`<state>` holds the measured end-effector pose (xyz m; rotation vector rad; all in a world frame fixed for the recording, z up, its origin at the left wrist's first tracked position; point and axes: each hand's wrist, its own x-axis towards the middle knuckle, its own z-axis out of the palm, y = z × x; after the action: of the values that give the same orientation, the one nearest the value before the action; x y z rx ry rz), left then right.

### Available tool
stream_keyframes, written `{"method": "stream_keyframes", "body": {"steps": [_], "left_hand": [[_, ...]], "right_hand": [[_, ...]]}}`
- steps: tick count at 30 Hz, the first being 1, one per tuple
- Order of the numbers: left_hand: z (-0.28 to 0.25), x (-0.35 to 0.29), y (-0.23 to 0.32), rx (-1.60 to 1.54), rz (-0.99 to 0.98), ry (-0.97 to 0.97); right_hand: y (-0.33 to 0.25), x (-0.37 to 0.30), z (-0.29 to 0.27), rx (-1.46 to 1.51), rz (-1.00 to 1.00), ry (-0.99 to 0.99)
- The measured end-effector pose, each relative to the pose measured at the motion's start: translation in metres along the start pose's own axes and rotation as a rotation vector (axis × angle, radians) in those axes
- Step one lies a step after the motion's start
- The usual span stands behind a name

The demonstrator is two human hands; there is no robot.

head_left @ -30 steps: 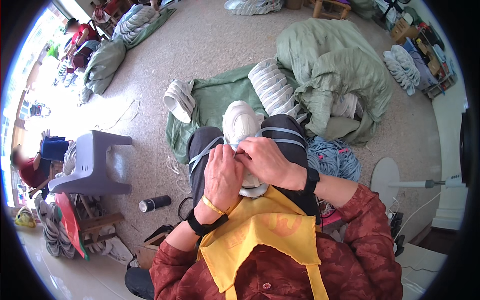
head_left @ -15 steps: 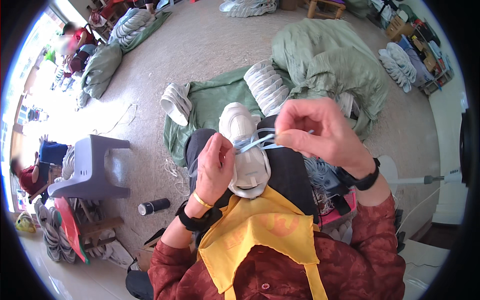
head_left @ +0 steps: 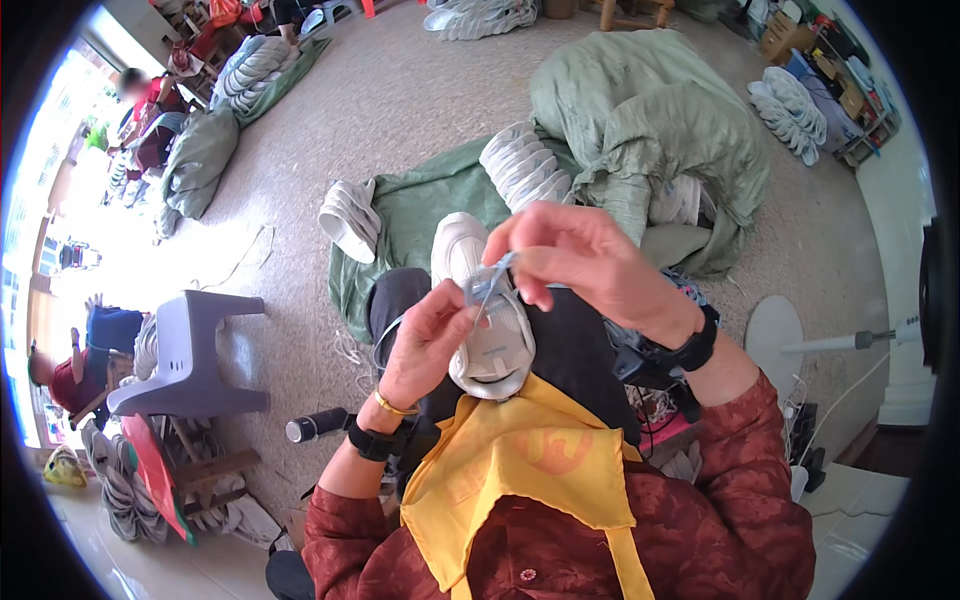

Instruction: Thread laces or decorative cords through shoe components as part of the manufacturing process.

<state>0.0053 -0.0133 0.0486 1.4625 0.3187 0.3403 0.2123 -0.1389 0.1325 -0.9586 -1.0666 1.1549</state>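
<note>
A white sneaker (head_left: 495, 345) rests on my lap, its toe pointing away from me and its heel against the yellow apron (head_left: 515, 450). Over the shoe's opening, a light blue shoelace (head_left: 488, 285) is pinched between both hands. My left hand (head_left: 425, 335) is closed on the lace at the shoe's left side, and a loop of it hangs out beside the wrist. From the right, my right hand (head_left: 570, 255) holds the lace between thumb and fingertips just above the tongue. The fingers partly cover the lacing.
A green cloth (head_left: 420, 200) lies ahead with stacked white shoes (head_left: 525, 165) and a shoe pair (head_left: 350, 220) on it. Large green sacks (head_left: 650, 120) stand behind. Left are a grey plastic stool (head_left: 190, 350) and a dark bottle (head_left: 317, 425); a fan base (head_left: 773, 335) is right.
My right hand has moved left and closer to my left hand, drawing in the lace that was stretched out to the right. The view has shifted slightly.
</note>
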Motion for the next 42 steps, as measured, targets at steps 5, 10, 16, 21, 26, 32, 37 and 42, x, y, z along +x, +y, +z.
{"method": "stream_keyframes", "body": {"steps": [5,10,16,21,26,32,37,42], "left_hand": [[-0.014,-0.022,-0.006,-0.079,-0.037,0.174],[-0.085,-0.085,-0.005,0.104,-0.195,0.503],[-0.179,-0.164,0.010,0.322,-0.363,0.807],[-0.148,-0.138,-0.001,1.081,-0.287,0.823],[-0.069,-0.060,-0.004,0.709,-0.051,0.544],[-0.023,-0.003,-0.015,0.694,-0.082,0.420],[-0.030,0.003,-0.021,0.247,-0.136,0.451],[-0.040,-0.003,-0.008,-0.061,-0.398,0.179]], "right_hand": [[0.022,-0.058,-0.045,0.052,0.301,0.125],[0.063,-0.150,-0.146,-0.106,0.443,0.501],[0.078,-0.238,-0.227,-0.356,0.614,1.198],[0.095,-0.163,-0.151,-0.657,0.423,0.697],[0.087,-0.075,-0.055,-0.471,0.258,0.385],[0.081,-0.045,-0.018,-0.659,0.276,0.164],[0.091,-0.046,-0.017,-0.642,0.231,0.192],[0.092,-0.046,-0.019,-0.590,0.292,0.205]]}}
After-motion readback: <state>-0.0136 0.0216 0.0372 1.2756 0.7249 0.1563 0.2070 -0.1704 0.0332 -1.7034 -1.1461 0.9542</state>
